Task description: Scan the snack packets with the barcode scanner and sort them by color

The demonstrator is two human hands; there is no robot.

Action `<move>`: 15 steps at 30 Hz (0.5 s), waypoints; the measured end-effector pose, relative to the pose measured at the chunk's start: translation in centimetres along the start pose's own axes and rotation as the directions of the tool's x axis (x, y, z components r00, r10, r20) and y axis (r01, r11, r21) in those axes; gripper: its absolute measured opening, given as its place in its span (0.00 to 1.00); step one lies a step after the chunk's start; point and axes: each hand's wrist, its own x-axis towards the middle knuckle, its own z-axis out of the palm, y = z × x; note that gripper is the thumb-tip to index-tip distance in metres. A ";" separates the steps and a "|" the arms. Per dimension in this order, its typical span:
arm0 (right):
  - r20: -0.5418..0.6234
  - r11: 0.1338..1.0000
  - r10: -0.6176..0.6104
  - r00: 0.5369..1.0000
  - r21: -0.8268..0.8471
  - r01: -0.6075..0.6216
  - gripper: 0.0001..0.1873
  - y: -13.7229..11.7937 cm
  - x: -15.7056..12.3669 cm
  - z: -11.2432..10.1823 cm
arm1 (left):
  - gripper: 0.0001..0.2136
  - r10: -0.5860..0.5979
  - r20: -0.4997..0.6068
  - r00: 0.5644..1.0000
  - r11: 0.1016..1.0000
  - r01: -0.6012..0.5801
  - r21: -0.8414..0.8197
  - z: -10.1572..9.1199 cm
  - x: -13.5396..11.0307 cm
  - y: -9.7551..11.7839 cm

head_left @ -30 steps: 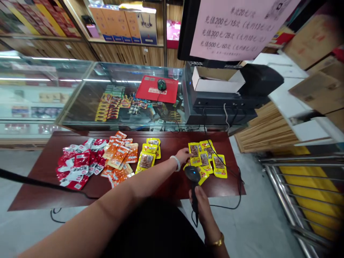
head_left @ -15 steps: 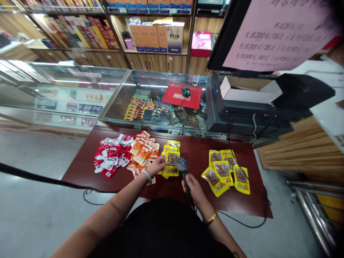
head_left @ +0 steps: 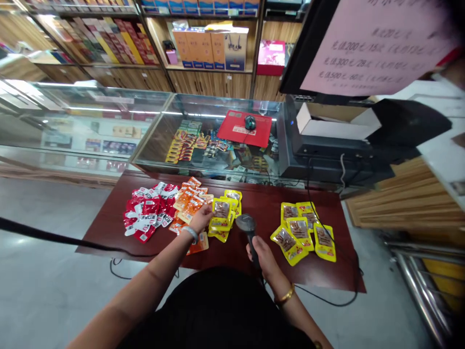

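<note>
At the left yellow pile (head_left: 222,227) on the counter (head_left: 259,201), your left hand (head_left: 200,219) pinched a packet (head_left: 221,208) edgewise, leaving its face uncovered; your right hand (head_left: 264,256) gripped the scanner (head_left: 247,223) by its handle.

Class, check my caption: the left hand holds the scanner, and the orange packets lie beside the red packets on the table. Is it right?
Not quite: the right hand holds the scanner, as the head view shows. The orange packets do lie beside the red packets on the table.
</note>
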 end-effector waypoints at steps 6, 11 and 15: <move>-0.107 0.995 0.032 0.994 0.098 -0.021 0.28 1.3 -1.8 -3.6 | 0.13 0.264 -0.247 0.933 0.816 -0.079 0.573 0.0 0.2 0.8; -0.214 0.986 0.057 0.975 0.166 -0.021 0.28 2.7 -3.6 -6.8 | 0.15 0.543 0.071 0.837 0.549 -0.418 0.724 6.7 -1.4 4.0; -0.306 0.981 0.048 0.951 0.192 0.012 0.28 3.9 -4.9 -8.8 | 0.14 0.532 0.525 0.664 0.432 -0.746 0.507 16.0 -1.5 7.2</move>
